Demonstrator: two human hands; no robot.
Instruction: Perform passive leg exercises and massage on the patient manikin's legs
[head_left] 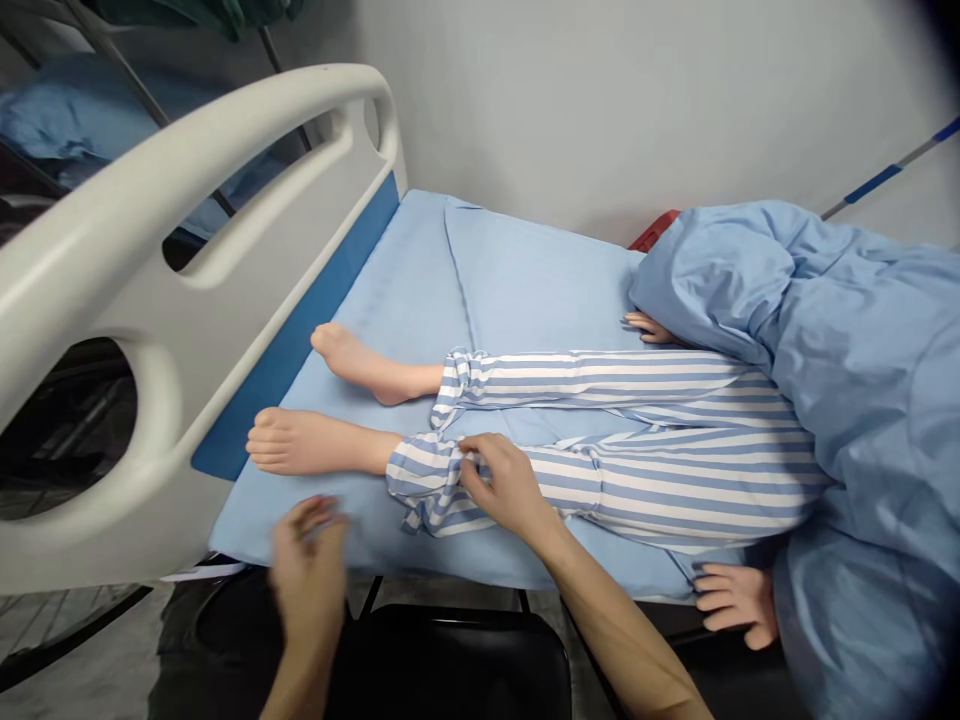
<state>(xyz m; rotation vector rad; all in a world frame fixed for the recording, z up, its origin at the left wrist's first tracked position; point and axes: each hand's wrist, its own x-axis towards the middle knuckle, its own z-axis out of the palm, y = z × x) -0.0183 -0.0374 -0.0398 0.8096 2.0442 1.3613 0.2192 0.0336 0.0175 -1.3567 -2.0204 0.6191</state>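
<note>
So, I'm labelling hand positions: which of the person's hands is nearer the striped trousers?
Right. The right hand is at the near leg of the striped trousers; the left hand is apart from them, toward the footboard.

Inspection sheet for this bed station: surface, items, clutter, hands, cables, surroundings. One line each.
Surface: blue sheet on the bed, fold lines visible.
Items: striped trousers on a dummy, cuffs bunched above bare feet.
Clutter: blue cover heaped over the dummy's upper part; red item behind the bed, partly hidden.
Left hand: blurred, fingers curled, by the bed's near edge.
Right hand: at the near trouser leg; grip unclear.
Cables: nothing seen.
Surroundings: footboard, grey wall, black chair beside the bed.
</note>
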